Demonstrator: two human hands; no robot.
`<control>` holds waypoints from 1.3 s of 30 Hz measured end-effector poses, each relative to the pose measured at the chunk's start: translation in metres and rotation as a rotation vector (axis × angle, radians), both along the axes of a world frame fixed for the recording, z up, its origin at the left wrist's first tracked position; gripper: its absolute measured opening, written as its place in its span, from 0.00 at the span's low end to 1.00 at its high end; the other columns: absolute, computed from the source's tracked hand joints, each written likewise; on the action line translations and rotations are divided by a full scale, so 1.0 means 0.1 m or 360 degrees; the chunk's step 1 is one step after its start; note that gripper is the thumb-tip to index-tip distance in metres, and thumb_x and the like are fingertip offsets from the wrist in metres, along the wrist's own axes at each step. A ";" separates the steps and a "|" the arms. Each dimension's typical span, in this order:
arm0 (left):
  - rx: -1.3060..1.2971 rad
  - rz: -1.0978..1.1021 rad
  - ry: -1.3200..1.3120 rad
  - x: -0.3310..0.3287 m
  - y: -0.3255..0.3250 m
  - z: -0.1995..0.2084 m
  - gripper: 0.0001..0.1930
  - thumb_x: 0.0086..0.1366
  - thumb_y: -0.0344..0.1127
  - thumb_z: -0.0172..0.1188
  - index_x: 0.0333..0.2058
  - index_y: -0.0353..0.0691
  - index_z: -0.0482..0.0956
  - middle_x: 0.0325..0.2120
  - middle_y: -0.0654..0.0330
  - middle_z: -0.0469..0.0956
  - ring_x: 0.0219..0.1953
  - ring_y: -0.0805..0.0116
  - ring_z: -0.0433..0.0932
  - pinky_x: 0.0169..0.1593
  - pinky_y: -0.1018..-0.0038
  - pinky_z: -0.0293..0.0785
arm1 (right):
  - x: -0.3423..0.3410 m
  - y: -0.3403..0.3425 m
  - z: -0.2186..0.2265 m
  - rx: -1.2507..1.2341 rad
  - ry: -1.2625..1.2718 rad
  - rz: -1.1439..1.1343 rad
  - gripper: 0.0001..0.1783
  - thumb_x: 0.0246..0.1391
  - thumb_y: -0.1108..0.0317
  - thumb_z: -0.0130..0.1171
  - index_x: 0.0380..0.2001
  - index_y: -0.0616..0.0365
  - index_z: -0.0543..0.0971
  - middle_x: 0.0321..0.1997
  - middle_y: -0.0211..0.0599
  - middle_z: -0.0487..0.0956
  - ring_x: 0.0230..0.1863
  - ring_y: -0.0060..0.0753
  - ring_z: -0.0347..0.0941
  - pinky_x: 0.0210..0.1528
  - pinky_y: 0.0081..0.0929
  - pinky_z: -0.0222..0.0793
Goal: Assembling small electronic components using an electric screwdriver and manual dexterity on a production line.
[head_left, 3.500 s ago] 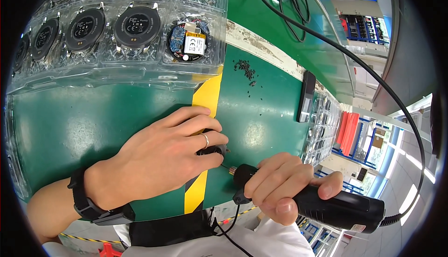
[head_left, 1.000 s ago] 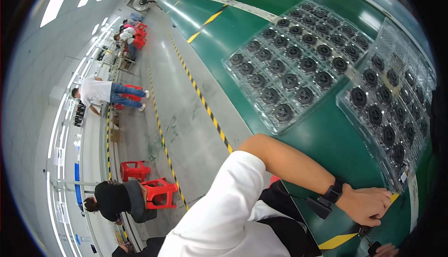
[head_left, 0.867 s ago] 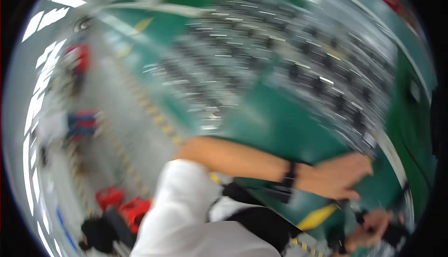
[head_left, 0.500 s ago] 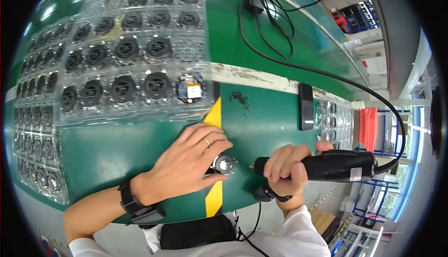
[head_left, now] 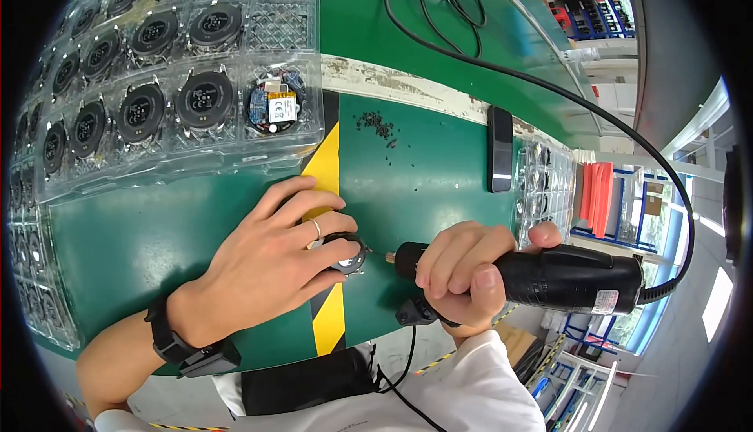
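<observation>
My left hand (head_left: 271,248) is closed around a small round watch case (head_left: 350,258) on the green bench, by the yellow-and-black tape. A finger lies over part of the case and hides it. In my right hand (head_left: 463,267) is a black electric screwdriver (head_left: 569,279), held level with its tip toward the left. Its thin bit (head_left: 379,254) points at the right edge of the case; whether it touches a screw there is too small to tell.
Clear plastic trays (head_left: 180,150) of round watch cases fill the left, one pocket holding an exposed circuit assembly (head_left: 278,107). Tiny black screws (head_left: 376,124) lie scattered beyond my hands. A black phone-like device (head_left: 500,150) and another tray (head_left: 545,189) are at right. The screwdriver's cable (head_left: 549,83) arcs overhead.
The whole view has shifted, bringing the trays nearer. The screwdriver bit is slightly closer to the watch case, and my left fingers have shifted, one now reaching farther over the case.
</observation>
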State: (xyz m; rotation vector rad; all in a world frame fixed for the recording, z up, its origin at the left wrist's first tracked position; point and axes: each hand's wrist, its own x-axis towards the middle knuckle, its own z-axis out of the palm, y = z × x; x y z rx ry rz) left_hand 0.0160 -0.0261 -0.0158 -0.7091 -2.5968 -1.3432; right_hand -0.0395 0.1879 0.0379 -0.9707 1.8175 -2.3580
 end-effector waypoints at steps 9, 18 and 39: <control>-0.0017 -0.0005 -0.0020 0.01 0.00 -0.02 0.16 0.50 0.37 0.76 0.38 0.47 0.85 0.46 0.68 0.81 0.57 0.61 0.75 0.67 0.53 0.67 | -0.03 -0.05 -0.05 0.0038 0.0091 0.0040 0.29 0.65 0.73 0.56 0.65 0.47 0.58 0.22 0.33 0.70 0.14 0.29 0.67 0.15 0.28 0.71; -0.0018 -0.0015 -0.0027 0.01 0.00 -0.03 0.16 0.50 0.37 0.75 0.39 0.47 0.85 0.46 0.68 0.81 0.58 0.61 0.75 0.67 0.54 0.67 | -0.02 -0.08 -0.02 0.0056 0.0084 -0.0004 0.25 0.64 0.73 0.56 0.60 0.48 0.60 0.20 0.32 0.70 0.13 0.29 0.67 0.14 0.28 0.70; -0.0055 -0.0030 -0.0007 0.01 -0.01 -0.03 0.15 0.51 0.38 0.74 0.39 0.48 0.85 0.46 0.67 0.80 0.58 0.61 0.74 0.68 0.54 0.66 | 0.03 -0.13 -0.01 0.0005 0.0063 -0.0043 0.21 0.62 0.74 0.57 0.52 0.48 0.59 0.18 0.33 0.69 0.12 0.29 0.64 0.13 0.29 0.67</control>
